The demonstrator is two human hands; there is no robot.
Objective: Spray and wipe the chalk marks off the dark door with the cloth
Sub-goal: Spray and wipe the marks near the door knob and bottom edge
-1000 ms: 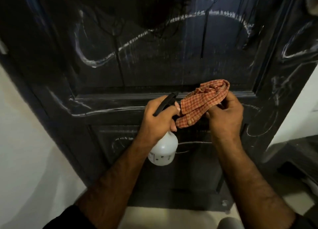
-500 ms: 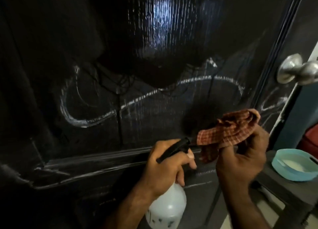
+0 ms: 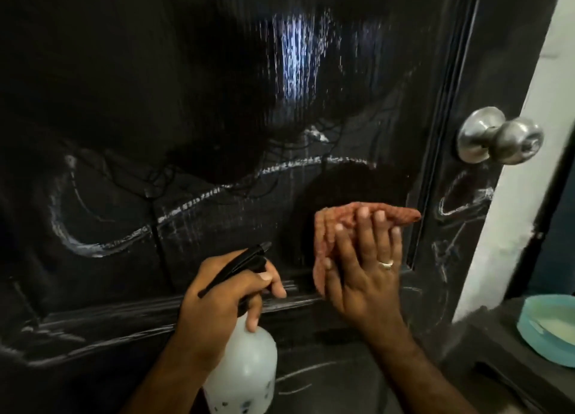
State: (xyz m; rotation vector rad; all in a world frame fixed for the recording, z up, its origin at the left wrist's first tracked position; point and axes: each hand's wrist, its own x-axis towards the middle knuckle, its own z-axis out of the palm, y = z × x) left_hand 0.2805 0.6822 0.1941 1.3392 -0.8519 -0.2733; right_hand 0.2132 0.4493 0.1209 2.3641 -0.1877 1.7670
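Observation:
The dark door [image 3: 155, 86] fills the view, wet and shiny near the top. White chalk marks [image 3: 199, 199] curve across its middle panel, and more chalk loops [image 3: 460, 195] sit under the knob. My left hand [image 3: 224, 307] grips the neck and black trigger of a white spray bottle [image 3: 245, 373], low in front of the door. My right hand [image 3: 364, 264] lies flat with straight fingers, pressing the orange checked cloth [image 3: 392, 214] against the door panel. A dark wiped patch [image 3: 342, 192] shows just above the cloth.
A round metal door knob [image 3: 501, 139] sticks out at the right edge of the door. Beyond it is a white wall strip [image 3: 510, 227]. A light blue bowl [image 3: 547, 329] sits on a dark ledge at the lower right.
My view rose up the door. My right hand went from bunching the cloth in curled fingers to pressing it flat on the panel. The left hand kept the bottle.

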